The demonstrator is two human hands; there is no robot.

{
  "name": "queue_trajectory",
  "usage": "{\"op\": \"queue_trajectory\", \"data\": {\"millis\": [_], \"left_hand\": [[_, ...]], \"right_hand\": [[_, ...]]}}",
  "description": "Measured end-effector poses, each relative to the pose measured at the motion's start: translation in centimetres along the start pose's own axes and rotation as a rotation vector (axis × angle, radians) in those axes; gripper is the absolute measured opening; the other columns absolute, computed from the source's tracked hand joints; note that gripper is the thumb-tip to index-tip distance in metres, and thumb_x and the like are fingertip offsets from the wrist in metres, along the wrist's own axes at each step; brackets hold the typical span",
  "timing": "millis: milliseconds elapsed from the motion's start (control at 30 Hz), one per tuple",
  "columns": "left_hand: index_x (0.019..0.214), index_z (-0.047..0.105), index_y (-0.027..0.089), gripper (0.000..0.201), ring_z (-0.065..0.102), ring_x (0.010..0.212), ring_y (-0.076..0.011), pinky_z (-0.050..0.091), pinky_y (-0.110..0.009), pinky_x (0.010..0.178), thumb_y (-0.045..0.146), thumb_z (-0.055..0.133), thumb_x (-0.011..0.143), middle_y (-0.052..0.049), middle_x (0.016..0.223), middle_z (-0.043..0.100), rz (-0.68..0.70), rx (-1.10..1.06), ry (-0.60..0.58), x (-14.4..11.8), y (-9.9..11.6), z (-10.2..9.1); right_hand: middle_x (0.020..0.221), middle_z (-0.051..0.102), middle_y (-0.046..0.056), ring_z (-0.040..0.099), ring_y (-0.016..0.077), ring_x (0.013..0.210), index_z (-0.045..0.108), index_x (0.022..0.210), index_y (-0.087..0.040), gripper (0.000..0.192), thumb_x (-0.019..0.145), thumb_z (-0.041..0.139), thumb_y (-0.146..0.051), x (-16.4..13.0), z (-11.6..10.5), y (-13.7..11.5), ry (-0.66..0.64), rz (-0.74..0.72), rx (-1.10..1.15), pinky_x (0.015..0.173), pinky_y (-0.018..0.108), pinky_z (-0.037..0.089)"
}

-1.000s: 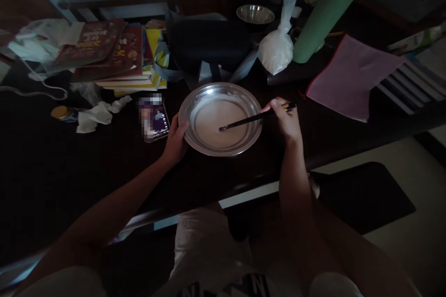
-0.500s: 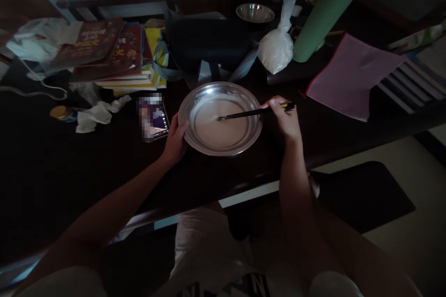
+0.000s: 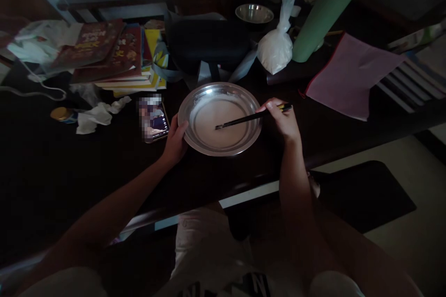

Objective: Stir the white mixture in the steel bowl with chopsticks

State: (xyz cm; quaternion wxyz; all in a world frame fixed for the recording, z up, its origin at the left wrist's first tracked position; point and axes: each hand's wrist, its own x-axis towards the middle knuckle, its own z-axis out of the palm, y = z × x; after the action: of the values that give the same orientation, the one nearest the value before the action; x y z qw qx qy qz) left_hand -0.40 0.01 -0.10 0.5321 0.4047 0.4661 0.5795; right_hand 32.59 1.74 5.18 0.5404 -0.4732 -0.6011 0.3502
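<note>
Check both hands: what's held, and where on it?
The right hand pinches dark chopsticks near their top end, tips down in the pale liquid. The left hand grips the metal bowl by its left rim.

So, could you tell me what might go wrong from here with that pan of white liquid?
1. The metal pan is shallow and the white liquid covers its bottom, so brisk strokes of the chopsticks in the right hand may slop it over the rim.
2. The phone lies just beside the left hand on the rim, so splashes could reach it.
3. The pan sits near the table edge; a push could tip it.
</note>
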Motion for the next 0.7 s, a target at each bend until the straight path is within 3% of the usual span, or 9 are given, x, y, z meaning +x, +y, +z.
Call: {"op": "queue_trajectory", "data": {"millis": [167,333,500,633,700], "left_hand": [[0.119,0.069,0.03,0.053,0.074,0.105,-0.0266,0.061,-0.038,0.09,0.056,0.087,0.076,-0.003,0.111,0.077,-0.011,-0.012,0.013,0.1,-0.23,-0.03],[0.118,0.069,0.029,0.055,0.075,0.103,-0.0269,0.062,-0.038,0.089,0.055,0.089,0.074,-0.003,0.111,0.078,-0.014,-0.04,0.019,-0.02,-0.14,0.13],[0.123,0.067,0.03,0.054,0.075,0.106,-0.0288,0.062,-0.042,0.092,0.053,0.086,0.078,-0.004,0.111,0.078,-0.027,-0.036,-0.004,-0.09,-0.04,0.13],[0.121,0.067,0.029,0.053,0.074,0.107,-0.0283,0.062,-0.041,0.093,0.053,0.086,0.077,-0.004,0.112,0.077,-0.015,-0.029,0.007,-0.01,-0.1,0.08],[0.12,0.068,0.028,0.054,0.073,0.11,-0.0288,0.062,-0.041,0.094,0.053,0.086,0.077,-0.005,0.113,0.077,-0.012,-0.017,0.006,0.03,-0.12,0.04]], "right_hand": [[0.067,0.073,-0.001,0.073,0.0186,0.075,0.074,0.068,-0.029,0.053,0.088,0.068,-0.078,0.11,-0.02,0.11,0.073,-0.01,-0.004,0.078,0.037,0.059],[0.066,0.072,-0.001,0.074,0.0202,0.077,0.073,0.065,-0.029,0.057,0.082,0.07,-0.083,0.13,0.05,-0.01,-0.028,0.004,-0.013,0.079,0.038,0.059],[0.067,0.074,-0.002,0.073,0.0184,0.073,0.074,0.068,-0.029,0.052,0.088,0.069,-0.076,0.09,-0.04,0.26,0.075,0.005,0.016,0.079,0.037,0.059],[0.069,0.076,-0.001,0.075,0.0201,0.076,0.075,0.068,-0.027,0.051,0.085,0.073,-0.076,0.08,-0.02,0.38,-0.012,-0.007,0.024,0.079,0.038,0.06],[0.071,0.077,-0.001,0.075,0.0205,0.078,0.076,0.07,-0.028,0.05,0.084,0.073,-0.076,0.08,0.0,0.28,0.021,-0.008,0.016,0.08,0.038,0.061]]}}
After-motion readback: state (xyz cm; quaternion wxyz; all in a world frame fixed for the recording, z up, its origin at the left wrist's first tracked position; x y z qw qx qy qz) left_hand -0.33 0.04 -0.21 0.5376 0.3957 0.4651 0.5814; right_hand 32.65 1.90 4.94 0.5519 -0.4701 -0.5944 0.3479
